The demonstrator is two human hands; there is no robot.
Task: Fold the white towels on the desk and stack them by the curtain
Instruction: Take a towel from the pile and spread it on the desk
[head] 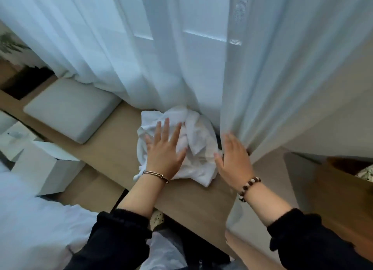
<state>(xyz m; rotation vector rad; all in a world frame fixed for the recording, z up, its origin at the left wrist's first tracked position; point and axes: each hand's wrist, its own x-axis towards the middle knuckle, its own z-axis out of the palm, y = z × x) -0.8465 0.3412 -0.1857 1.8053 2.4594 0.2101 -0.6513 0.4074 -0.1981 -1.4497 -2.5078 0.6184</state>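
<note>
A crumpled heap of white towels (198,146) lies on the wooden desk (113,148), pushed up against the sheer white curtain (181,57). My left hand (164,148) lies flat on the heap's left side with its fingers spread and straight. My right hand (234,158) is beside the heap's right edge, fingers straight, with its far side against a hanging fold of the curtain. Neither hand grips anything. The part of the heap under my left palm is hidden.
A grey cushion (70,112) lies on the desk to the left. White boxes (40,162) stand below the desk's left edge. A curtain fold hangs over the desk's right end. White bedding (30,219) fills the lower left.
</note>
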